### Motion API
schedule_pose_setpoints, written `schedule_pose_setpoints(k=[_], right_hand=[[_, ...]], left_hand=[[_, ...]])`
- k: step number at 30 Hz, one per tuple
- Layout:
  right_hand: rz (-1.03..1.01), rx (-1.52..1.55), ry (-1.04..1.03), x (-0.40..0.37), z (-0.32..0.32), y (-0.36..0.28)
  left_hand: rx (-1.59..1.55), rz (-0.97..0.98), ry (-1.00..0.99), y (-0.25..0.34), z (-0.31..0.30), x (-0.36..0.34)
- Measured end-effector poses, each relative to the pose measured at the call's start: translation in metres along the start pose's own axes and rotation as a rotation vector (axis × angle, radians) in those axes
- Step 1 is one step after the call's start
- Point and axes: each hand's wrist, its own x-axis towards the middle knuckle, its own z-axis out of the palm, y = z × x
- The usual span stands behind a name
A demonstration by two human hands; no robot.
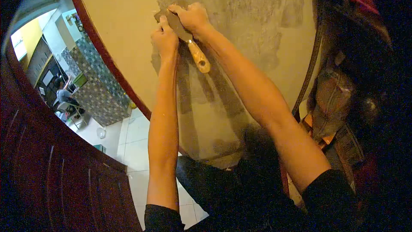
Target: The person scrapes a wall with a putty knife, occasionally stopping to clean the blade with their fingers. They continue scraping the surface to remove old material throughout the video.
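Both my hands are on the metal blade of a putty knife (181, 29), which lies against a pale wall panel (116, 21) with a rough grey patch (253, 13). My left hand (165, 38) is closed at the blade's left edge, its thumb and fingers near the tip. Closed on the opposite edge, my right hand (192, 17) has its fingertips near the same end. The knife's wooden handle (199, 57) points down and right, with neither hand on it. What lies under the blade is hidden.
A dark red door (64, 167) stands at the lower left. Beyond the doorway a person (65, 92) sits on a chair near a tiled half wall (98, 96). Bags (332, 99) hang or lie at the right. White floor tiles (137, 146) show below.
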Motion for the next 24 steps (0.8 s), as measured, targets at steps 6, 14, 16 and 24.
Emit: schedule_pose_setpoints(k=[6,14,16,24], right_hand=[[0.102,-0.251,0.074,0.004,-0.002,-0.04],[0.094,-0.185,-0.004,-0.034,-0.012,-0.021],[0.07,-0.287,0.009,-0.017,-0.003,-0.024],[0.151,-0.221,-0.01,-0.018,0.001,-0.043]], left_hand=[[-0.167,-0.03,0.024,-0.012,0.01,0.034],[0.083,-0.051,0.033,-0.001,-0.008,-0.02],[0.09,-0.012,0.072,0.0,-0.006,-0.005],[-0.012,-0.077,0.044,0.01,-0.016,-0.003]])
